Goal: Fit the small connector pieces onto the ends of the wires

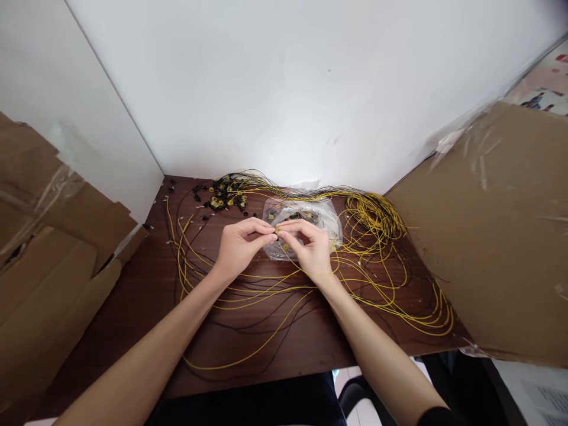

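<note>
- So both hands meet right around the centre of the frame, and the small yellowish piece [277, 229] sits in the gap between them, right at the fingertips.
- Left hand [237, 247]: comes in from the lower left, thumb and index finger pinched on the piece's left side.
- Right hand [314, 245]: mirrors that from the lower right, thumb and index pinched on the other side. So that's a two-sided grip, clamped on the same tiny thing.
- Which hand's nearer? Neither, really, both are touching it. It lies to the right of the left fingertips and to the left of the right ones. Long axis I honestly can't tell, too small and mostly covered by fingers.
- Behind and below the fingers there's a clear plastic bag [329, 214] with little yellow and black bits inside, flat on the dark brown desk [133, 307].
- Upper left of the bag: a pile of black and yellow connectors [228, 192].
- Right of the bag: a tangled coil of yellow and black wire [377, 216], with loose strands sweeping across the desk by both forearms.
</note>
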A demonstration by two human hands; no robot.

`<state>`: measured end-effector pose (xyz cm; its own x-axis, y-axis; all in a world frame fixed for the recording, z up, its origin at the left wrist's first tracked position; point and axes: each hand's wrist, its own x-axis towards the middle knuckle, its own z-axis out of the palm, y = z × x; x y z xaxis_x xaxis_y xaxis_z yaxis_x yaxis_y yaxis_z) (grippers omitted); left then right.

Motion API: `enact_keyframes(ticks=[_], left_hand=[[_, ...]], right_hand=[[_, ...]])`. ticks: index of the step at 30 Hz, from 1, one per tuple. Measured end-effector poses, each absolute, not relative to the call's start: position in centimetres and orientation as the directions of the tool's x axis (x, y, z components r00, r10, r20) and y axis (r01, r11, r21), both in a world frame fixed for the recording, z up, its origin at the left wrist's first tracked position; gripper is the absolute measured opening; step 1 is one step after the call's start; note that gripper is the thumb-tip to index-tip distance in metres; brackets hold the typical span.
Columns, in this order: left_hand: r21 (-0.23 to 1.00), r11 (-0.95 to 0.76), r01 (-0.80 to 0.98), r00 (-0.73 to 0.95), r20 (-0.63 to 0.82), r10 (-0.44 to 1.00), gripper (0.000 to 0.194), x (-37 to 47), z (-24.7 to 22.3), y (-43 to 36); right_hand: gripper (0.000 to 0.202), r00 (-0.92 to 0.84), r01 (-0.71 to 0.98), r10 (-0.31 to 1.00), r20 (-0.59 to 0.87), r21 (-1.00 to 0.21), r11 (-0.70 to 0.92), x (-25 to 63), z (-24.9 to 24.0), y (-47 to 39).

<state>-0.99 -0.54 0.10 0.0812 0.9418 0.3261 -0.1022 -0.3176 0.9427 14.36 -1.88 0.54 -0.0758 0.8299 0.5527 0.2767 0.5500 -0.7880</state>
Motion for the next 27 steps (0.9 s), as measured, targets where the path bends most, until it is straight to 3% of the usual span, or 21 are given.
enact_keyframes(ticks=[7,20,27], left_hand=[[0.960,-0.225,-0.164,0.063,0.238,0.969,0.015,-0.7,0.1,-0.8],[0.861,-0.509,0.014,0.083,0.506,0.859,0.006,-1.1,-1.1,-0.7],[0.840,-0.521,0.153,0.097,0.512,0.853,0.004,-1.2,-0.9,-0.8]], right_hand=[[0.006,-0.080,0.272,0.835,0.545,-0.794,0.544,14.5,0.6,-1.8],[0.009,-0.121,0.207,0.885,0.450,-0.860,0.465,14.5,0.1,-1.6],[0.010,-0.114,0.157,0.909,0.400,-0.897,0.414,14.1,-0.1,-1.6]])
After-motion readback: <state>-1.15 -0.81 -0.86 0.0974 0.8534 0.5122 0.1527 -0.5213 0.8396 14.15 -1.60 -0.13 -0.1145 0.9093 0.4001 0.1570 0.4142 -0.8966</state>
